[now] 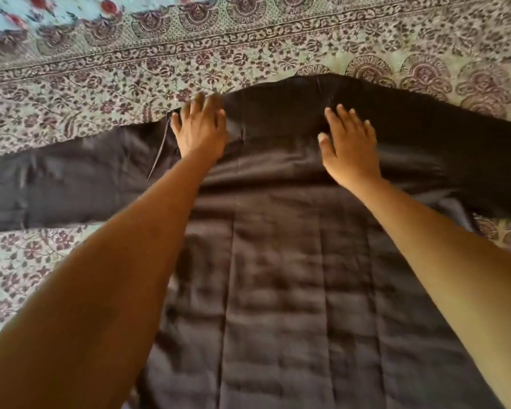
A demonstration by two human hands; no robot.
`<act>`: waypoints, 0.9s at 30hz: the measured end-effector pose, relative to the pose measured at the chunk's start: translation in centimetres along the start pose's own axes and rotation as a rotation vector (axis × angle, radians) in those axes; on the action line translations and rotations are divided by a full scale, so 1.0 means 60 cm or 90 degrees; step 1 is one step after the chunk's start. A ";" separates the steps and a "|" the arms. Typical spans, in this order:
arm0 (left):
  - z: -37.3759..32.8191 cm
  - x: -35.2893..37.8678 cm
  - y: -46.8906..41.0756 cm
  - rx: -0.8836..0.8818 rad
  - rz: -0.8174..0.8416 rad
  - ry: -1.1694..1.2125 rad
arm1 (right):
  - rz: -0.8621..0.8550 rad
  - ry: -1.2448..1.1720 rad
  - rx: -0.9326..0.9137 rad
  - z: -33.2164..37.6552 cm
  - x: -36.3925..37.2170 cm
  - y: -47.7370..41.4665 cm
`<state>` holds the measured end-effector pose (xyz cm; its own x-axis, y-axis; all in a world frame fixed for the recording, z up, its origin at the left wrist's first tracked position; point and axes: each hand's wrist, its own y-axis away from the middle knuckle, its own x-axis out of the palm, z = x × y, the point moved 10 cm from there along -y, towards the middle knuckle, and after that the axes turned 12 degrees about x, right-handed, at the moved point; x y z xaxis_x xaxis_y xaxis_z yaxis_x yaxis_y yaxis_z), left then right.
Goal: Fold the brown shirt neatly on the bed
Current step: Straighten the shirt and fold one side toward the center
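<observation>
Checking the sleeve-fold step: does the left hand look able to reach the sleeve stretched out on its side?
Probably yes. The left hand lies flat at the brown shirt shoulder, beside that sleeve, which lies uncovered on the bedsheet.

I log one bed (71,93), covered by a pale green bedspread (278,45) with dark floral print and banded border. Turquoise red-flowered cloth (27,13) at far left.

Home bedroom: bed (71,93) fills whole view, covered by block-printed floral bedsheet (278,39), pale green with dark maroon motifs and border bands; brown shirt (278,290) spread flat on it.
</observation>
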<state>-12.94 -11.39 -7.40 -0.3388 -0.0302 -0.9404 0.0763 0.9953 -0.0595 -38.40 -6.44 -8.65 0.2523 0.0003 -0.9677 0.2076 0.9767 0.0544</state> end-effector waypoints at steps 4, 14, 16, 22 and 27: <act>0.048 0.009 -0.083 -0.028 0.040 -0.032 | -0.048 -0.009 0.072 -0.029 -0.024 -0.097; 0.049 -0.003 -0.150 0.006 -0.004 0.013 | -0.115 -0.142 0.242 -0.081 -0.061 -0.192; 0.050 -0.006 -0.146 -0.044 -0.036 0.002 | -0.150 -0.175 0.247 -0.081 -0.071 -0.191; 0.017 -0.019 -0.065 0.009 -0.176 0.057 | -0.237 -0.168 0.079 -0.057 -0.056 -0.115; -0.029 0.077 0.009 0.262 0.056 -0.058 | -0.073 -0.002 0.037 -0.087 0.015 -0.059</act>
<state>-16.10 -10.84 -11.22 -0.2309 0.0262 -0.9726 0.4753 0.8753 -0.0893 -43.84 -8.79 -11.00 0.2259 -0.1117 -0.9677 0.2895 0.9562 -0.0428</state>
